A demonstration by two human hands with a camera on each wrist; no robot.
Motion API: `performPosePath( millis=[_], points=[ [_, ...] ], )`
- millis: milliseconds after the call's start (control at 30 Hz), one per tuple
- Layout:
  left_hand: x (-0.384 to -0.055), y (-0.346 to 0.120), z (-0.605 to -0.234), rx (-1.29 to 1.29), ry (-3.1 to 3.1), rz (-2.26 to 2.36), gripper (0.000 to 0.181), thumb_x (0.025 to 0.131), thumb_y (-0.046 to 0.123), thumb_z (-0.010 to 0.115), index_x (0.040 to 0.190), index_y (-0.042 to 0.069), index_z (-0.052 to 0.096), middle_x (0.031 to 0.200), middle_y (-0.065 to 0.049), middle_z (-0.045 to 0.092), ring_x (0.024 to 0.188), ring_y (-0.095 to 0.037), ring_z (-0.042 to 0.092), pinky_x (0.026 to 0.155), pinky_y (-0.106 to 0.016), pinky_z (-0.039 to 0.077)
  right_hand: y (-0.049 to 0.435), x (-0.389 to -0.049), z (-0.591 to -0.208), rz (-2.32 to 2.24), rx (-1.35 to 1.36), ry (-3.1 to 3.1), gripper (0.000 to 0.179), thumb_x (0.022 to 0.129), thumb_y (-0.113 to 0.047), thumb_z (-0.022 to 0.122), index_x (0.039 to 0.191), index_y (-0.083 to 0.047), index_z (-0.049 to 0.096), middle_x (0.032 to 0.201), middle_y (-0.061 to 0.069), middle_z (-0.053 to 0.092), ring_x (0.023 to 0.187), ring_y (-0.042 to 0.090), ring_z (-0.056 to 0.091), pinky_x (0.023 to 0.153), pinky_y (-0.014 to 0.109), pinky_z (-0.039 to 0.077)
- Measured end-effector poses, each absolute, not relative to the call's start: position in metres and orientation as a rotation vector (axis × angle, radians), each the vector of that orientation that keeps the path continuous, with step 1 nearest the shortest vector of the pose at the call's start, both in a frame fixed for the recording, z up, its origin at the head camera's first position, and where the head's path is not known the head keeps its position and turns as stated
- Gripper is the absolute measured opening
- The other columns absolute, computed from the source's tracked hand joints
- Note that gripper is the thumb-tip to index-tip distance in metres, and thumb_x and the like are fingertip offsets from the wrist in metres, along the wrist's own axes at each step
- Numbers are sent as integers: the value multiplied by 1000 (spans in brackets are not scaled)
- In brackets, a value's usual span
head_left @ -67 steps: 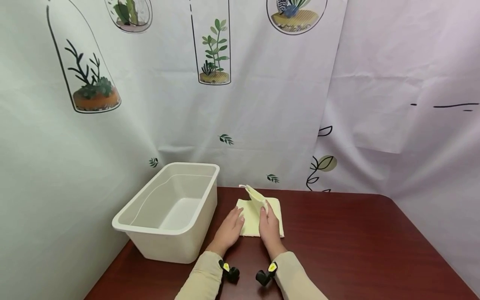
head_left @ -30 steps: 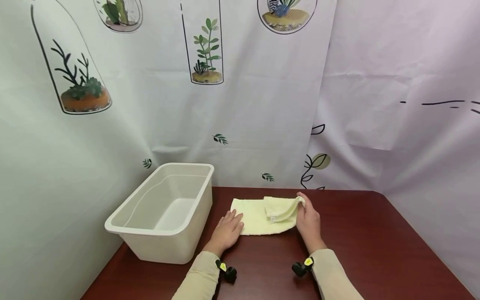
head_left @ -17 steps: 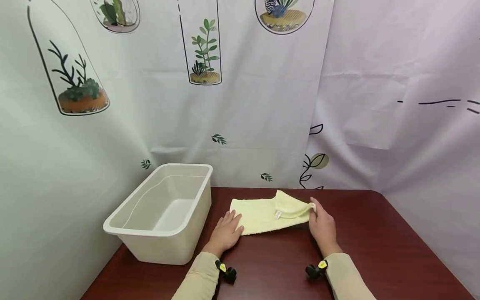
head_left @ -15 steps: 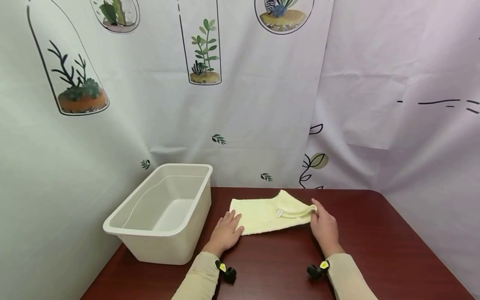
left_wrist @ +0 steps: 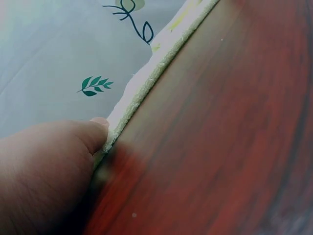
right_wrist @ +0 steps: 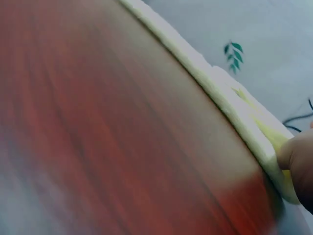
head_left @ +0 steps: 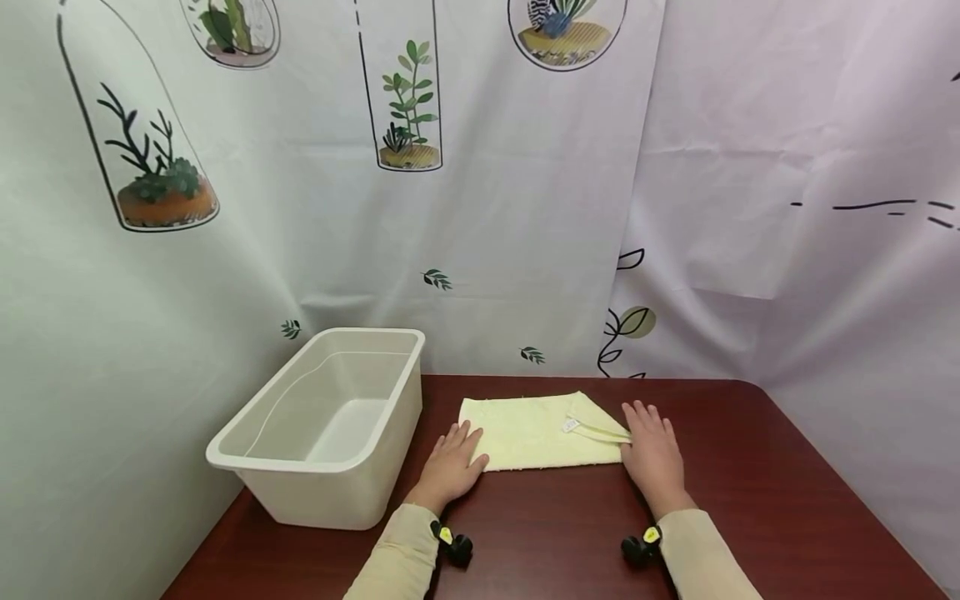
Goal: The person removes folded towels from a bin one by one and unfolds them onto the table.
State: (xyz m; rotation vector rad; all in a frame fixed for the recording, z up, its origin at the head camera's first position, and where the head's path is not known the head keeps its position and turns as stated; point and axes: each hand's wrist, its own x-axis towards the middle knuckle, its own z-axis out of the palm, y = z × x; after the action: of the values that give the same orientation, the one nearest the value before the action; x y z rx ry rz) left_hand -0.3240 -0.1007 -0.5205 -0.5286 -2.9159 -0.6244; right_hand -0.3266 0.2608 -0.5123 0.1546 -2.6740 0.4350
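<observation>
A pale yellow towel [head_left: 536,430] lies spread flat on the dark red table [head_left: 757,500], a small white tag showing near its right end. My left hand [head_left: 452,461] rests flat on the towel's left front corner. My right hand [head_left: 650,451] lies flat with straight fingers on the towel's right edge. In the left wrist view the towel's edge [left_wrist: 146,83] runs away from my thumb [left_wrist: 73,142]. In the right wrist view the towel's edge [right_wrist: 230,105] ends under a fingertip [right_wrist: 298,156].
A white plastic bin [head_left: 270,425] stands empty at the table's left side, close to my left hand. A plant-printed curtain [head_left: 420,208] hangs right behind the table. The table's right half is bare wood.
My right hand pulled the folded flap of the towel out to the right, laid it flat, then let go and flattened on its edge. The left hand stayed put.
</observation>
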Motion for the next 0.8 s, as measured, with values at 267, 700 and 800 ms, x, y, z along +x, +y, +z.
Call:
performPosePath(
  millis=[267, 700, 800],
  points=[
    [-328, -105, -524, -521, -2926, -589, 57, 105, 39, 50, 153, 8, 45, 162, -20, 31, 151, -40, 23, 120, -58, 21, 242, -340, -517, 252, 256, -2665, 63, 92, -20, 74, 148, -3, 50, 151, 23, 47, 143, 44, 37, 118, 59, 23],
    [-324, -102, -520, -530, -2927, -609, 57, 105, 38, 51, 153, 8, 45, 162, -21, 31, 151, -40, 23, 120, -58, 21, 265, -363, -515, 474, -30, -2766, 42, 100, -16, 55, 138, 3, 58, 139, 26, 58, 136, 46, 45, 116, 57, 29],
    [-324, -100, -518, -538, -2927, -617, 57, 105, 38, 51, 153, 7, 45, 162, -20, 30, 151, -40, 23, 120, -59, 21, 282, -367, -516, 539, -122, -2771, 50, 101, -19, 52, 144, 6, 48, 143, 32, 50, 138, 49, 39, 116, 60, 27]
  ],
)
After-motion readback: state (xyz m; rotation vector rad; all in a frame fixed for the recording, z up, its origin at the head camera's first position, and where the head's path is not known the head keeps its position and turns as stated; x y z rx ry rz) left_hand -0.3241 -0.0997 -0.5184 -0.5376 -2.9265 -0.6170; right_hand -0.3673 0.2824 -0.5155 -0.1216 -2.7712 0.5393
